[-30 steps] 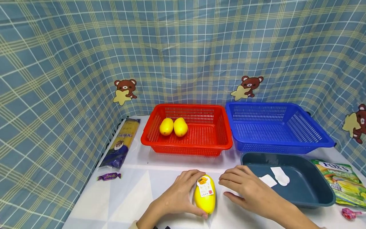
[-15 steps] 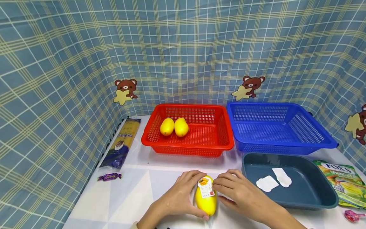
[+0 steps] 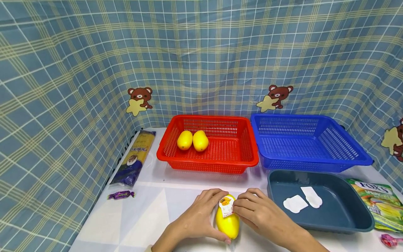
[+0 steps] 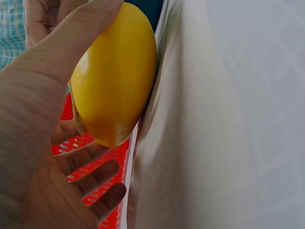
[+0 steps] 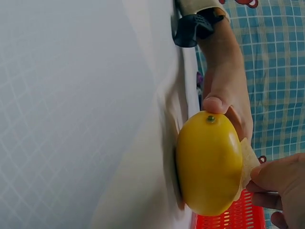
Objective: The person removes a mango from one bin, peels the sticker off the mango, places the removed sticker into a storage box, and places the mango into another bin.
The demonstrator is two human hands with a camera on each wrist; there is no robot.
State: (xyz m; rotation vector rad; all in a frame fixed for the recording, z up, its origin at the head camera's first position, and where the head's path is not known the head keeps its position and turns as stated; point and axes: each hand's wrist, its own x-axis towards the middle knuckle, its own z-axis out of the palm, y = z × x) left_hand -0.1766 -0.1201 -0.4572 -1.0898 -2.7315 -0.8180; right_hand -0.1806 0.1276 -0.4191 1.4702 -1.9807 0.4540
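Note:
A yellow mango point(image 3: 227, 225) lies on the table at the front middle. My left hand point(image 3: 199, 215) grips it between thumb and index finger, the other fingers spread in the left wrist view. On top of the mango is a white sticker point(image 3: 226, 206) with a small fruit picture. My right hand point(image 3: 262, 215) pinches the sticker's edge. In the right wrist view that edge of the sticker point(image 5: 248, 164) stands up off the mango point(image 5: 209, 164). Two more yellow mangoes, one on the left point(image 3: 184, 140) and one beside it point(image 3: 200, 141), lie in the red basket point(image 3: 207, 162).
A blue basket point(image 3: 310, 164) stands right of the red one. In front of it, a dark teal tray point(image 3: 340, 210) holds two white stickers point(image 3: 295, 203). A pasta packet point(image 3: 135, 157) and a purple candy point(image 3: 121, 195) lie left; a FOX'S bag point(image 3: 379, 203) and pink candy point(image 3: 389, 240) lie right.
My right hand has come left from beside the tray to the mango and taken hold of the sticker, whose edge is now raised. My left hand keeps its grip on the mango.

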